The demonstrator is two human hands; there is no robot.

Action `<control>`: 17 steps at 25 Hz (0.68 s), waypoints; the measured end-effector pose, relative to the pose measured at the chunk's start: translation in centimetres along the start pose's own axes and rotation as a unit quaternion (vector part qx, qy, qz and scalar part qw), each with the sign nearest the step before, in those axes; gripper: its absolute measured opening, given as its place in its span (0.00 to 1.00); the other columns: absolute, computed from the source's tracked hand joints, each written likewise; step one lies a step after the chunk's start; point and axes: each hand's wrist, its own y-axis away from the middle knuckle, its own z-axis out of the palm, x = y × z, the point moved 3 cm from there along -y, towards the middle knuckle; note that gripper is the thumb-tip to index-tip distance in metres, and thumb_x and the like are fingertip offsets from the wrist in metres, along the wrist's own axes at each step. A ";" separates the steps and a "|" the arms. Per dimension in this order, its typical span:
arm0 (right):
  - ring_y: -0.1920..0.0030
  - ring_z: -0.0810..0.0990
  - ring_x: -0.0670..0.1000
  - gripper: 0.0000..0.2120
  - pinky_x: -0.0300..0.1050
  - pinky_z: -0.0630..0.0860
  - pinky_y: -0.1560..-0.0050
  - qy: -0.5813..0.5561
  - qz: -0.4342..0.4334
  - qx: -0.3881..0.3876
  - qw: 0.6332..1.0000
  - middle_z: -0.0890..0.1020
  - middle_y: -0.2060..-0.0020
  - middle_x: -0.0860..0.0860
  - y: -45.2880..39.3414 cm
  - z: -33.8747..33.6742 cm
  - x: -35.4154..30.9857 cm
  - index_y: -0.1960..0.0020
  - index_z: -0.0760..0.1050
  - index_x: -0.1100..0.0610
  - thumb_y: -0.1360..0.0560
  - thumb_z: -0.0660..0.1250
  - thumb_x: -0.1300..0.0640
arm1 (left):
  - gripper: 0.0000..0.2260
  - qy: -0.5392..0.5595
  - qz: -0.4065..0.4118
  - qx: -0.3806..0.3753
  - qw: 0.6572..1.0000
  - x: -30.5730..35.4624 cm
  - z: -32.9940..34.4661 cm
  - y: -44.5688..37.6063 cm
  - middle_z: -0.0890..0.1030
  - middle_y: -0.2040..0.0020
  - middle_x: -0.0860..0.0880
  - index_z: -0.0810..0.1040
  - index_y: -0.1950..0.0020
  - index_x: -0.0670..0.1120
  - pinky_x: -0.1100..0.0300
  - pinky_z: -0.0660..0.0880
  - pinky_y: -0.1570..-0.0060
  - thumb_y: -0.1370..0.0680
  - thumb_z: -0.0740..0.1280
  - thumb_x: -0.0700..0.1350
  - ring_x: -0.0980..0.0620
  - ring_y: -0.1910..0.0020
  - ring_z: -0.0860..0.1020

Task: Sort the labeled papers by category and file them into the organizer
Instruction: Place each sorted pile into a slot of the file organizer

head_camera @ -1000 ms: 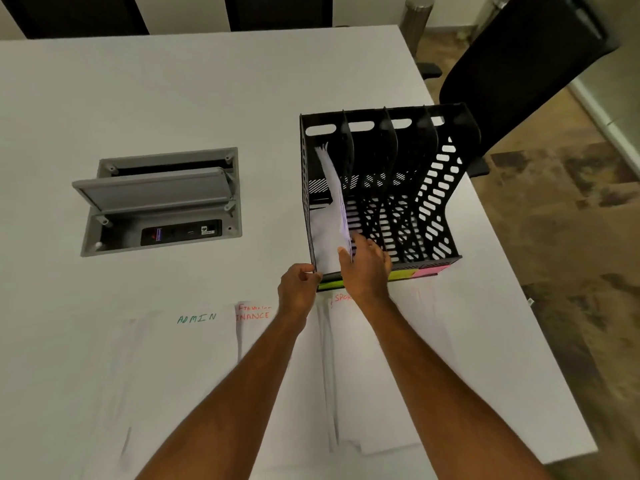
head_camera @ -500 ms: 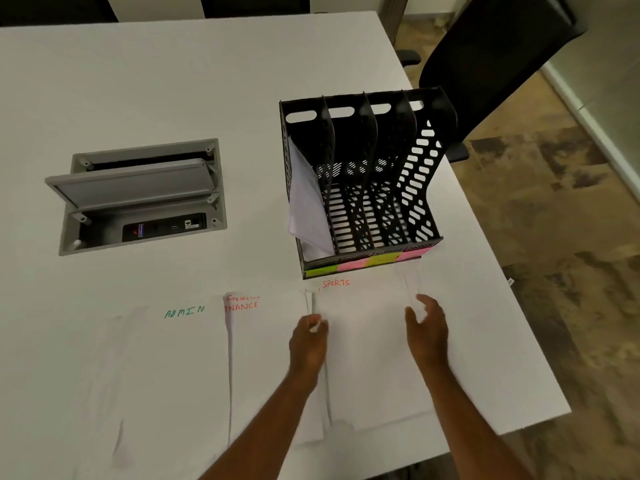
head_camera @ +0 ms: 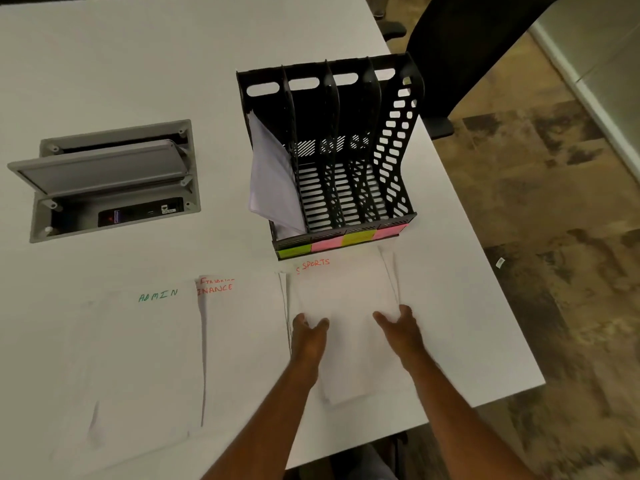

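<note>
From the head view, a white tabletop (head_camera: 138, 64) fills most of the frame, its right edge running diagonally down toward the near right corner, with mottled brown floor (head_camera: 554, 237) beyond it and a black office chair (head_camera: 460, 46) standing at the far right edge. Set into the tabletop toward the left edge is a grey cable box (head_camera: 110, 181) with its lid tipped up, showing a dark socket panel inside. Near the right edge stands a black slotted organizer (head_camera: 346, 150) with four compartments, its front lip carrying green, pink, yellow and pink sticky labels. The leftmost compartment holds a leaning sheaf of white papers (head_camera: 273, 178) that bows out over its left wall; the other three compartments show only their slatted bottoms. Along the near edge lie three piles of white sheets: the ADMIN pile (head_camera: 145, 358) toward the left, the FINANCE pile (head_camera: 242, 341) in the middle, partly under its neighbours, and the SPORTS pile (head_camera: 346, 299) just in front of the organizer. The left hand (head_camera: 308, 337) grips the left side of the SPORTS pile, thumb on top, and the right hand (head_camera: 401, 327) grips its right side, fingers curled at the edge.
</note>
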 end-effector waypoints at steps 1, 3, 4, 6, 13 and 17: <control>0.37 0.76 0.60 0.34 0.50 0.74 0.39 -0.006 0.008 -0.018 1.000 0.76 0.36 0.58 0.0 0.2 -0.1 0.27 0.65 0.60 0.26 0.73 0.47 | 0.29 0.005 0.000 0.007 1.000 0.0 0.0 -0.1 0.69 0.24 0.43 0.61 0.21 0.44 0.48 0.69 0.28 0.19 0.68 0.47 0.41 0.28 0.70; 0.45 0.77 0.55 0.27 0.45 0.73 0.47 -0.041 0.012 -0.040 0.998 0.78 0.39 0.55 -0.1 -0.2 -0.1 0.30 0.68 0.60 0.24 0.72 0.53 | 0.26 0.013 -0.003 0.021 1.000 -0.1 -0.1 -0.5 0.74 0.29 0.42 0.65 0.24 0.42 0.48 0.74 0.33 0.20 0.68 0.44 0.41 0.34 0.75; 0.48 0.77 0.52 0.23 0.43 0.73 0.49 -0.058 0.006 -0.052 0.997 0.79 0.41 0.52 -0.1 -0.6 -0.1 0.31 0.71 0.59 0.24 0.72 0.57 | 0.23 0.020 -0.008 0.015 1.000 -0.1 -0.2 -0.8 0.77 0.34 0.42 0.67 0.26 0.41 0.50 0.77 0.39 0.20 0.68 0.43 0.42 0.39 0.77; 0.49 0.80 0.49 0.17 0.41 0.76 0.48 -0.079 -0.018 -0.090 0.993 0.82 0.43 0.51 0.2 -1.6 0.0 0.35 0.75 0.57 0.24 0.70 0.63 | 0.17 0.026 -0.027 -0.025 0.999 0.2 -0.5 -1.2 0.82 0.45 0.43 0.74 0.32 0.39 0.58 0.78 0.59 0.20 0.68 0.41 0.47 0.54 0.80; 0.48 0.84 0.43 0.15 0.33 0.78 0.51 -0.165 -0.121 -0.128 0.970 0.86 0.49 0.43 3.8 -5.3 -1.0 0.45 0.81 0.45 0.23 0.69 0.64 | 0.26 0.079 0.047 -0.103 0.990 3.3 -0.3 -0.9 0.81 0.37 0.43 0.73 0.33 0.45 0.47 0.80 0.43 0.29 0.78 0.37 0.43 0.41 0.80; 0.50 0.84 0.44 0.20 0.35 0.79 0.55 -0.196 -0.140 -0.135 0.961 0.86 0.51 0.43 4.9 -6.7 -1.6 0.46 0.81 0.40 0.23 0.67 0.66 | 0.29 0.099 0.059 -0.228 0.967 4.5 -1.5 -0.8 0.80 0.34 0.45 0.72 0.29 0.50 0.45 0.73 0.31 0.28 0.77 0.38 0.42 0.33 0.77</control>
